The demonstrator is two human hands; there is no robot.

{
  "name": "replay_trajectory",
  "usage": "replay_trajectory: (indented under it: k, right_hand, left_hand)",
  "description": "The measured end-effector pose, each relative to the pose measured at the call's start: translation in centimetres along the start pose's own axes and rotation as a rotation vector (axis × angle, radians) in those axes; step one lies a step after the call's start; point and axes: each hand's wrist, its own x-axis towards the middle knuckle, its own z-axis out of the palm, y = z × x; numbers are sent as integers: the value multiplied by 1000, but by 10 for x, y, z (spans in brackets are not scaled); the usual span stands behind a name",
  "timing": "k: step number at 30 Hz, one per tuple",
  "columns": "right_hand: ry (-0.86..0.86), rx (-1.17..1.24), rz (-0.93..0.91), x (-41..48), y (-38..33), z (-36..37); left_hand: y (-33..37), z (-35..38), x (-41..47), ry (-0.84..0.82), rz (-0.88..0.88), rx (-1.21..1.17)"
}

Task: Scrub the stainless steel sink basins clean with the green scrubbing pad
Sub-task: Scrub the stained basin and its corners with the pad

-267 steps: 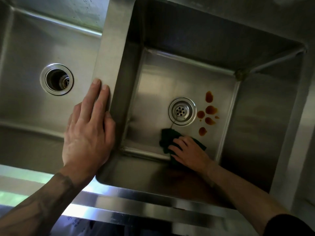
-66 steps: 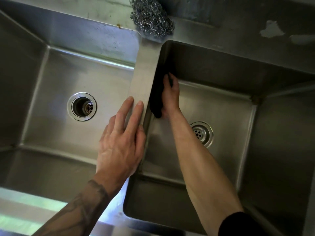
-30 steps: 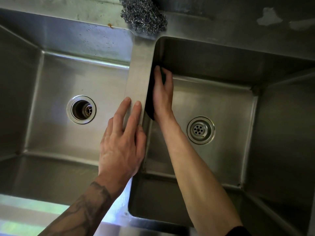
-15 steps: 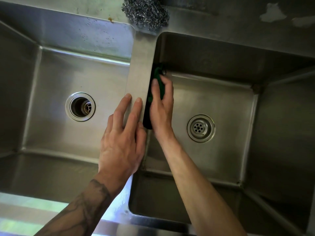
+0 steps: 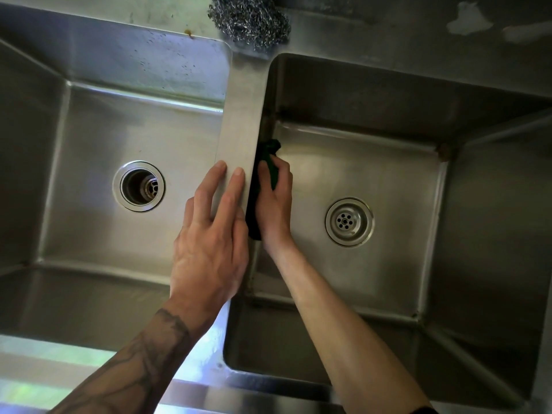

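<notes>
Right hand (image 5: 274, 204): grips green scrubbing pad (image 5: 271, 167), fingers curled over it, pad showing btwn thumb & fingers.
Pad loc.: flat vs. left wall of right basin (image 5: 388, 174), just under divider (image 5: 242, 115), above basin floor.
Why (judged): vertical wall being scrubbed, so palm is turned sideways to push into it.
Pose: forearm enters from lower right, slants down into basin, wrist angled twd wall.

Left hand (image 5: 212, 243): flat, fingers straight, holds nothing, rests on divider top.
Why (judged): brace for body while other arm presses.
Pose: tattooed forearm from lower left, fingertips pointing to back of sink.

Left basin (image 5: 104, 130): specks on back wall, prob. not yet done.
Steel wool (image 5: 251, 19): back ledge, well apart from both hands, untouched.
</notes>
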Motion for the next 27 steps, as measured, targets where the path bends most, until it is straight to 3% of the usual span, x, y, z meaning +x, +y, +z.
replay_trajectory:
  k: [3,8,10,14,18,22,25,27]
  right_hand:
    - [6,-15,156,8,-7,0]
    - [-28,73,-90,-50,1,-5]
    - [-28,56,-87,-43,6,-4]
    - [1,-31,159,-2,16,-3]
    - [-20,3,94,-41,24,-5]
    - [-58,4,11,-63,30,-9]
    - [25,-55,132,-28,40,-5]
    - [30,-69,188,-31,51,-5]
  left_hand:
    - [1,0,2,78,-5,-70]
    - [3,7,2,316,153,-180]
    - [0,9,2,280,159,-137]
    - [-2,3,4,120,78,-97]
    - [0,8,0,172,117,-137]
    - [5,2,0,229,-32,-277]
    - [1,7,3,224,101,-192]
    - [-1,7,6,212,78,-193]
